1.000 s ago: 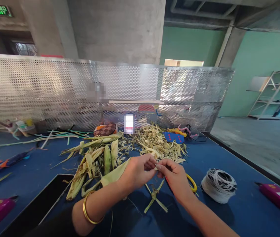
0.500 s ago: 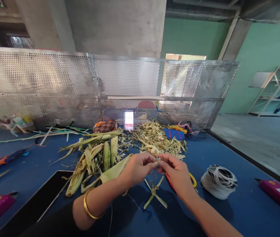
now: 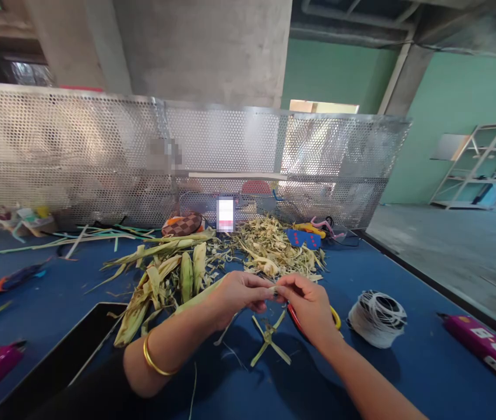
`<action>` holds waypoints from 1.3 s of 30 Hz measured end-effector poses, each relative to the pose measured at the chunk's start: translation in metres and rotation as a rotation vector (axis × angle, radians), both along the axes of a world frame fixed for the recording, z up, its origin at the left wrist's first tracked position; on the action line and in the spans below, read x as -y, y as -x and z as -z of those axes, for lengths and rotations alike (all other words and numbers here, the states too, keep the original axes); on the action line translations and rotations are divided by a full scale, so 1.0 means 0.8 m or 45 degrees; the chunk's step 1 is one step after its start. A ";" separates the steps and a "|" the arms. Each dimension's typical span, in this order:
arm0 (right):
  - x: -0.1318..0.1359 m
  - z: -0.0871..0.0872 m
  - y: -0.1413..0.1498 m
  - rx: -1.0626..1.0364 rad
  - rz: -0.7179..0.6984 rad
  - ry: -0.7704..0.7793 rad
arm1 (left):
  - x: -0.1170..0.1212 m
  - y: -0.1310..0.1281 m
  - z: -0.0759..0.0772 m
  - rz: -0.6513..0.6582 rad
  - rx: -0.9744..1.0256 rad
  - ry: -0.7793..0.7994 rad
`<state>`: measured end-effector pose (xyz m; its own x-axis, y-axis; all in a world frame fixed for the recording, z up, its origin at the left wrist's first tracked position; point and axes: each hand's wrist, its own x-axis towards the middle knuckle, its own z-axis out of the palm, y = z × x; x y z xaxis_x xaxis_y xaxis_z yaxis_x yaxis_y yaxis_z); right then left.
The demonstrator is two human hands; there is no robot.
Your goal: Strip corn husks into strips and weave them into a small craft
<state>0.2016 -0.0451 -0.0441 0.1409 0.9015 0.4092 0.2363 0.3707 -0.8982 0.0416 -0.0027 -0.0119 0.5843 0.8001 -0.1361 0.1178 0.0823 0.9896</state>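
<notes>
My left hand point(image 3: 240, 296) is closed in a pinch, its fingertips meeting those of my right hand point(image 3: 308, 306). Between them is a small pale strip of corn husk point(image 3: 273, 288), mostly covered by the fingers. Just below lies a cross of green husk strips point(image 3: 269, 338), knotted at its middle, on the blue table. Scissors with red and yellow handles point(image 3: 336, 318) are partly hidden under my right hand. Left of my left hand, whole corn husks point(image 3: 187, 274) are heaped, one long husk running behind my wrist.
Shredded husk point(image 3: 269, 236) is piled beyond my hands. A spool of white string point(image 3: 377, 321) stands to the right, near a magenta tool point(image 3: 484, 347). A black tray point(image 3: 77, 341) lies at left. A phone point(image 3: 225, 214) stands before a perforated metal screen point(image 3: 226, 137).
Both hands stay pinched together, with small finger shifts around the husk strip. The left hand sits a little flatter. The whole view has shifted slightly.
</notes>
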 end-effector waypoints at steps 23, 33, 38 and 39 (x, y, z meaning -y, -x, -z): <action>0.002 0.002 -0.061 1.603 0.154 0.584 | -0.017 -0.001 0.009 -0.358 0.026 0.012; 0.008 -0.015 -0.078 1.327 0.200 0.484 | -0.029 0.011 0.001 -0.423 0.196 0.207; 0.004 -0.018 -0.070 0.655 -0.023 0.490 | -0.034 0.015 -0.003 -0.488 0.264 0.232; 0.004 -0.019 -0.064 0.508 -0.072 0.479 | -0.035 0.015 -0.003 -0.499 0.280 0.238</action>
